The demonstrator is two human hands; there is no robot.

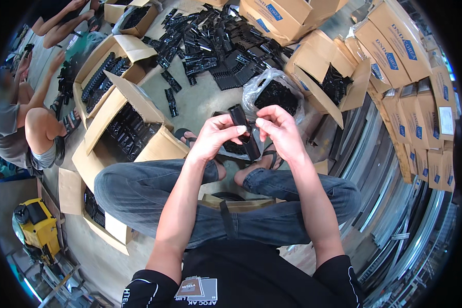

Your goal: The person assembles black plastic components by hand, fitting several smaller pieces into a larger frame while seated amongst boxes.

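Note:
My left hand [212, 137] is closed round a long black plastic part [238, 116], held tilted above my feet. My right hand [283, 132] is closed in a pinch at the right side of that part. Between its fingertips there seems to be a small dark piece, too small to name. Just beyond my right hand, a clear plastic bag [251, 94] stands on the floor, full of small black pieces [278, 98]. Farther off, a wide heap of similar black parts [210, 49] covers the floor, some in neat rows.
Open cardboard boxes [151, 146] with black parts stand to my left, another box [321, 54] at the far right. Stacked cartons [395, 46] and long metal profiles [390, 200] line the right. A person [18, 123] sits at the left, near a yellow machine [38, 228].

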